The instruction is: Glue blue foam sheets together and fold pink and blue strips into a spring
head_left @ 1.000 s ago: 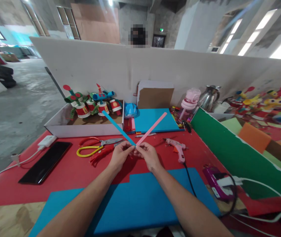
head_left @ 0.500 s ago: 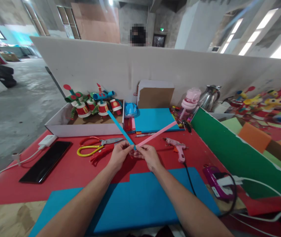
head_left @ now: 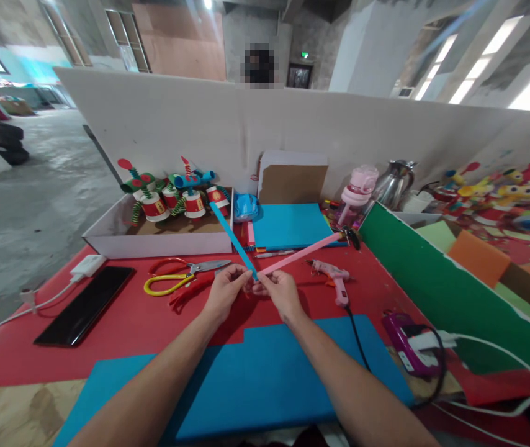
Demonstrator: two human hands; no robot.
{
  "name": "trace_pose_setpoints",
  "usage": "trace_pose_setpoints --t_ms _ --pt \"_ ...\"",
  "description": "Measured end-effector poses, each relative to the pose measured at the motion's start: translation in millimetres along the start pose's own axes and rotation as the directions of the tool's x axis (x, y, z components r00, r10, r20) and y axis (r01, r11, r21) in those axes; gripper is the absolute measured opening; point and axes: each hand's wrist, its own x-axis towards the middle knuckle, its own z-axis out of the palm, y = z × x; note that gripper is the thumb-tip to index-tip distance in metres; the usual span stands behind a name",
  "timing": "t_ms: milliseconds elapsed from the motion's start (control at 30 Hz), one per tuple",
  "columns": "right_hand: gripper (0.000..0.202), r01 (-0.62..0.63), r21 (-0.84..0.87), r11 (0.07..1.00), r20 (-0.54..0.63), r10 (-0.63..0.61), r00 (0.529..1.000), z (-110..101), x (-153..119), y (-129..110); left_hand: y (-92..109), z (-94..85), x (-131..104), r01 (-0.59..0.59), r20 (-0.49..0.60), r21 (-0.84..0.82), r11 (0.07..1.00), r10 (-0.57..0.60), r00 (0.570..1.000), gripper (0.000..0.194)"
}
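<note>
My left hand (head_left: 229, 287) pinches the near end of a blue paper strip (head_left: 232, 239), which slants up and away to the left. Against it, my right hand (head_left: 280, 292) is closed on the near end of a pink paper strip (head_left: 303, 252) that points up to the right. The two ends meet between my fingertips in a V; the exact overlap is hidden by my thumbs. Scissors (head_left: 185, 272) with red and yellow handles lie left of my hands, red-handled pliers (head_left: 190, 292) beside them. A pink glue gun (head_left: 334, 278) rests to the right.
A white box (head_left: 162, 247) of paper-cup figures stands at back left. Blue paper sheets (head_left: 288, 225) lie behind my hands. A green-sided box (head_left: 432, 279) flanks the right. A phone (head_left: 85, 307) is at left, a purple power strip (head_left: 407, 341) at right, a blue board (head_left: 256, 379) in front.
The blue strip's far end has swung slightly to the right. The pink strip's far end has shifted a little to the right, lower toward the table. Both hands keep their pinch.
</note>
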Motion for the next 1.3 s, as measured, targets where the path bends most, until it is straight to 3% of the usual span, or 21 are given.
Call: trace_pose_setpoints --t_ms 333,767,1000,1300 --pt "0.041 -0.032 0.038 0.999 0.008 0.032 0.999 1.1 -1.2 -1.5 -0.5 -1.3 -0.3 0.022 -0.004 0.086 0.996 -0.022 1.000 0.026" --pt "0.027 0.074 -0.008 0.997 -0.042 -0.075 0.996 1.9 -3.0 0.4 -1.8 0.1 -0.1 0.027 -0.010 0.044 0.999 -0.027 1.000 0.029" --pt "0.032 -0.038 0.110 0.993 0.072 0.030 0.997 -4.1 4.0 1.1 -3.8 -3.2 2.4 0.047 -0.017 -0.058 0.997 -0.048 0.999 0.027" --pt "0.034 -0.106 0.219 0.970 0.102 0.085 0.991 -4.4 3.6 2.5 -4.8 -3.4 2.1 0.033 -0.009 -0.008 0.999 -0.033 0.999 0.025"
